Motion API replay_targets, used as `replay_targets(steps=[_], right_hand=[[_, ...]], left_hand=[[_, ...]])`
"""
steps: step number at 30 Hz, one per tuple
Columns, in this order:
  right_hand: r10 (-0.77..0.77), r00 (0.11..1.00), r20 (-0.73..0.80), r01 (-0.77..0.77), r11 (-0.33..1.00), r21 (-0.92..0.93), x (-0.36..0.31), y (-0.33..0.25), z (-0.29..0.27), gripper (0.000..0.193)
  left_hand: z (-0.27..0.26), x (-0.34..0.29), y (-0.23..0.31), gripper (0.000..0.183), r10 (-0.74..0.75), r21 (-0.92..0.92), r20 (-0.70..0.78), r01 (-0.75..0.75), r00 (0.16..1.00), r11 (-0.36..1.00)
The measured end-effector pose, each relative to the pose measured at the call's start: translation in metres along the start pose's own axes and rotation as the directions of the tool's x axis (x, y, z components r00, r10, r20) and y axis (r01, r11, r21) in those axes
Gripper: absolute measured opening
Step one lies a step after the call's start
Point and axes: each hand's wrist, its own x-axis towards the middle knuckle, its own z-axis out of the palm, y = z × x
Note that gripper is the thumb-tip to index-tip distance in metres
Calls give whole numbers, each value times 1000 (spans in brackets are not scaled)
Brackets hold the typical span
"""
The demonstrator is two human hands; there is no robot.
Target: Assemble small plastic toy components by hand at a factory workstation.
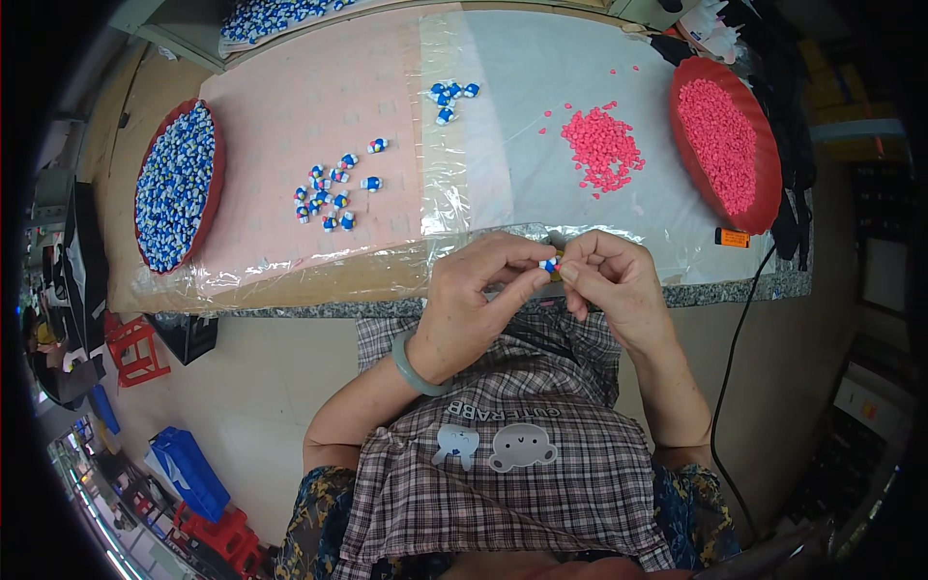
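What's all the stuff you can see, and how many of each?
Covered table: one, pale pink and white, centre
Left dish: one, red, table's left
Right dish: one, red, table's right
Dish figures: uncountable, blue and white, left dish
Loose figures: over a dozen, mostly blue and white, two groups
Pink pieces: uncountable, pink, loose and in right dish
Small box-like thing: one, orange and black, below right dish
Cable: one, black, right
Crate: one, blue, lower left
Apron: one, plaid, on the person
Bracelet: one, green, left wrist
Held figure: one, blue and white, at the fingertips
Hands: two, bare, table's front edge
Dim edges: can't tell
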Motion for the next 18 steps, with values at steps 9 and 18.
replay_targets(steps=[9,18], right_hand=[[-28,997,-78,21,996,-82,-2,2,8,7],[-140,978,-155,127,988,-87,-6,13,16,5]], left_hand=[[0,-2,5,20,229,405,29,-221,973,887],[0,-1,7,18,362,474,18,-327,932,818]])
